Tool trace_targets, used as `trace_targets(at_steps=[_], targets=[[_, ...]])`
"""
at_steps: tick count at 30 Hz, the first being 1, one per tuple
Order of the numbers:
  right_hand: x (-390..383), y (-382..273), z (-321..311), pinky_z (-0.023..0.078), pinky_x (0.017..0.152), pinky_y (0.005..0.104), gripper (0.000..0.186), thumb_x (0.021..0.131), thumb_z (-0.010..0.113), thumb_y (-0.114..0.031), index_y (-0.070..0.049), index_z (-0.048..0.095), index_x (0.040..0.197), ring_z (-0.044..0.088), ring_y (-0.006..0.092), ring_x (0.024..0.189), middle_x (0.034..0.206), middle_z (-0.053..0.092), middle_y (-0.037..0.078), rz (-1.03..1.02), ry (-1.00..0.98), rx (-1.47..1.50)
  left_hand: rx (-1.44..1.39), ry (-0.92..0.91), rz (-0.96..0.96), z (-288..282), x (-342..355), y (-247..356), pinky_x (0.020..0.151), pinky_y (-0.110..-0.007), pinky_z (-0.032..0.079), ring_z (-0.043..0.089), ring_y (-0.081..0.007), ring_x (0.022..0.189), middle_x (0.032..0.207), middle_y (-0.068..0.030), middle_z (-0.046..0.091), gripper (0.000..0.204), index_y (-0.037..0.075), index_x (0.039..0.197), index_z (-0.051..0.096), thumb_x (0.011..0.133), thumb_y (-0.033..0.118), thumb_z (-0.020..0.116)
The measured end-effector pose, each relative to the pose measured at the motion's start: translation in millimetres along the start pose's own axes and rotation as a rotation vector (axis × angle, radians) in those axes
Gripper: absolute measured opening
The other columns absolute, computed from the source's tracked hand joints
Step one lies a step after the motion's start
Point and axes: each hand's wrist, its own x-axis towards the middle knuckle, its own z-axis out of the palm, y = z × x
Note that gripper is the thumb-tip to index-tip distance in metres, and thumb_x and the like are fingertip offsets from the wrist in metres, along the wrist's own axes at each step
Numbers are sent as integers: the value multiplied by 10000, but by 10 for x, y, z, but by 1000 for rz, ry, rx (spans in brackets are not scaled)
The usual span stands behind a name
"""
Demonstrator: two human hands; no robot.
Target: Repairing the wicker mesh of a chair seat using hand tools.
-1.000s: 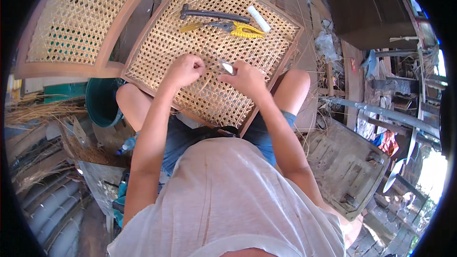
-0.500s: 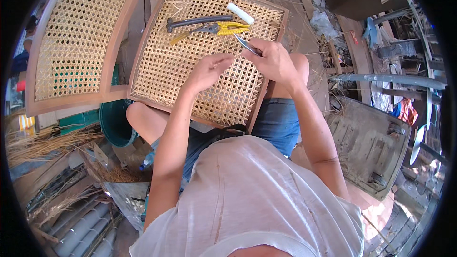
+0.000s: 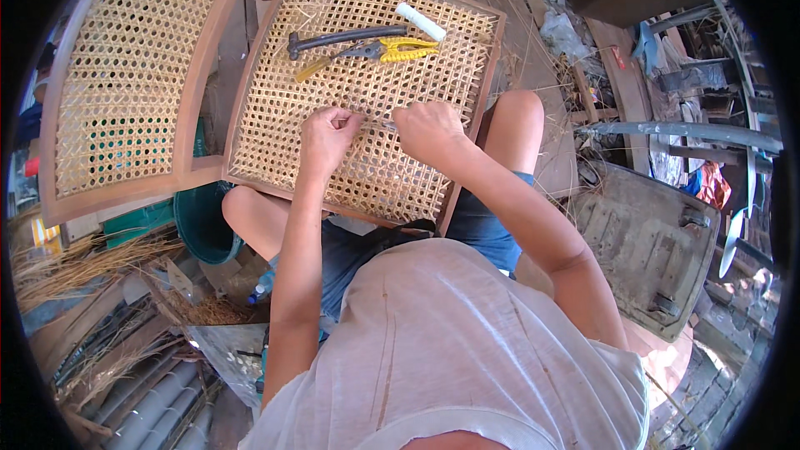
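Observation:
A cane seat panel in a wooden frame (image 3: 275, 150) lies across my lap. My left hand (image 3: 327, 137) is on the weave, fingertips pinched on something I cannot make out. Just to its right, my right hand (image 3: 429, 132) is closed on a metal blade (image 3: 386, 123), mostly hidden, its end at the cane near my left fingertips. Above both hands lie a black hammer-like tool (image 3: 346, 36), yellow-handled pliers or snips (image 3: 404, 48), a yellow flat-ended tool (image 3: 308, 71) and a white cylinder (image 3: 421, 22).
A caned chair back (image 3: 133, 75) stands joined at the left, above a green bucket (image 3: 204, 225) and loose straw (image 3: 75, 275). At right lie a worn grey plastic board with casters (image 3: 633, 254), a long pole (image 3: 675, 129), planks and plastic scraps. Grey pipes (image 3: 158, 408) lie at lower left.
Since half a second ago my right hand has come down and left, turning the blade from pointing upward to low at the weave. My left hand has shifted left and curled its fingers.

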Motion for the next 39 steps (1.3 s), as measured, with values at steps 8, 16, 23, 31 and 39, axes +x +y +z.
trace_targets(at_steps=[8,16,23,31,39], targets=[[165,62,151,604,815,472,182,879,645,-180,-66,761,960,759,344,928,955,764,175,63,4,124,91,-37,54,0,85,-154,587,-318,458,604,-143,627,769,-80,705,176,25,927,795,896,199,787],[232,169,-7,601,845,466,246,851,662,-201,-68,746,1039,750,337,982,1023,761,176,2,-111,156,176,-119,182,90,84,20,681,-349,526,696,-230,721,855,-120,755,195,72,959,810,905,253,763],[23,95,-299,606,822,421,250,860,689,-232,-60,745,1032,755,317,989,1025,769,155,107,-232,76,142,-94,159,103,-1,96,669,-335,536,694,-193,692,838,-139,763,188,27,977,804,917,199,760],[163,105,427,599,844,456,241,874,667,-222,-52,738,1030,751,352,948,986,759,202,161,95,303,139,-180,121,184,-94,218,748,-353,572,753,-245,789,929,-140,782,171,40,1009,800,870,127,751],[-212,981,-72,590,791,466,205,905,592,-159,-60,736,1013,750,353,923,926,760,186,283,202,240,510,74,145,284,-230,212,759,-378,562,738,-246,846,944,-97,766,163,100,905,788,872,258,764]])
